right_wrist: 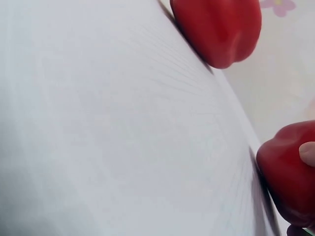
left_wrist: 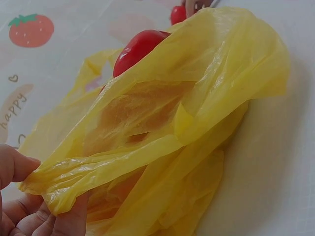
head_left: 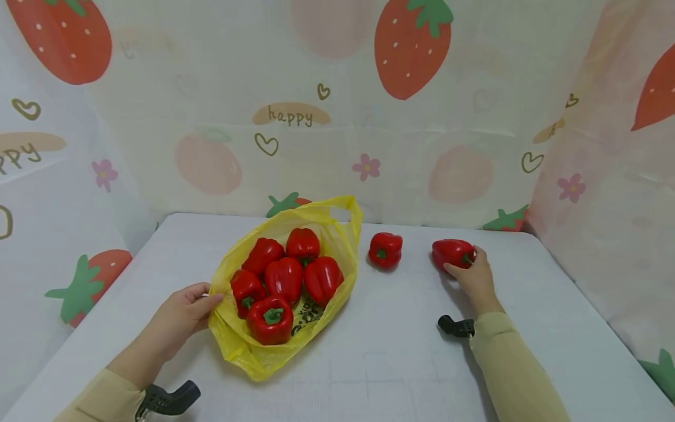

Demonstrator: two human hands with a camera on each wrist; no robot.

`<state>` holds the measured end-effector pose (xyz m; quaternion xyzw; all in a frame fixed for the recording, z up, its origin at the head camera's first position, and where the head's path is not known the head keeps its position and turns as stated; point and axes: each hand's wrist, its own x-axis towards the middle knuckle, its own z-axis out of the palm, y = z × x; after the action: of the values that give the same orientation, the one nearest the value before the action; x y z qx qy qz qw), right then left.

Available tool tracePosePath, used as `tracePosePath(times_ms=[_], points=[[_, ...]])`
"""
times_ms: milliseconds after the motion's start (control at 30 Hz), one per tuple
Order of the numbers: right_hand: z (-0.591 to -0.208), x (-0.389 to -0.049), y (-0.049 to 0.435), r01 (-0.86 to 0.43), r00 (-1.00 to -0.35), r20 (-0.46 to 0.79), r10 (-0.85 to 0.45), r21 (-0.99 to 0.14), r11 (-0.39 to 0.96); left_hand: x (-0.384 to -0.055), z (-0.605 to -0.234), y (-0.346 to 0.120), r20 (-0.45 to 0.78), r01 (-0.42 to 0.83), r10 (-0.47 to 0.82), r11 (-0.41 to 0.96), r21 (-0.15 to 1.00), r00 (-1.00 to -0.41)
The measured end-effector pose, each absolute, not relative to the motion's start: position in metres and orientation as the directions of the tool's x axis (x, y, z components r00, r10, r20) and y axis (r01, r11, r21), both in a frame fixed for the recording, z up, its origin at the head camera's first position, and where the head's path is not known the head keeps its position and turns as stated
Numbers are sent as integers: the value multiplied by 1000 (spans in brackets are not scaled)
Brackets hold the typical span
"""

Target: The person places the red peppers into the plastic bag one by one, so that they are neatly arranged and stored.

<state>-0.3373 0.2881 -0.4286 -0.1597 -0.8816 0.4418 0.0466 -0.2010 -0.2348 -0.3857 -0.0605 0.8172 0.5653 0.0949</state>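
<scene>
A yellow plastic bag (head_left: 253, 364) lies spread on the table with several red bell peppers (head_left: 283, 280) inside its wide mouth. My left hand (head_left: 179, 319) pinches the bag's left edge between thumb and fingers; in the left wrist view the gathered film (left_wrist: 64, 189) is bunched in that grip. Over on the right, my right hand (head_left: 477, 278) holds a red bell pepper (head_left: 450, 253) that lies on its side, thumb and fingers around its stem end. The right wrist view shows a fingertip (right_wrist: 308, 153) against this pepper's skin.
Between the bag and my right hand sits one more red bell pepper (head_left: 385, 251). The white table (head_left: 401, 363) ends at a printed strawberry curtain (head_left: 337, 164) behind and along both sides. One bag handle (head_left: 348, 206) stands up at the back.
</scene>
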Motion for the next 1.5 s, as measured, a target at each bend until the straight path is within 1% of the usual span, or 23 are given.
tracePosePath(times_ms=[367, 767, 1067, 1300, 1500], points=[[-423, -333, 293, 215, -948, -32, 315, -798, 563, -202, -387, -235, -228, -212, 3, 357, 910, -974], [-418, -328, 293, 180, -956, -25, 293, -838, 516, -201, -387, -236, -229, -210, 13, 349, 913, -973], [-415, -325, 291, 161, -967, -32, 253, -845, 510, -200, -387, -235, -228, -209, 16, 336, 919, -974], [-403, -321, 283, 87, -977, 22, 211, -866, 492, -200, -387, -236, -212, -193, 21, 334, 923, -977], [-388, -317, 266, 23, -983, 65, 171, -882, 471, -200, -387, -236, -218, -201, 12, 341, 918, -976]])
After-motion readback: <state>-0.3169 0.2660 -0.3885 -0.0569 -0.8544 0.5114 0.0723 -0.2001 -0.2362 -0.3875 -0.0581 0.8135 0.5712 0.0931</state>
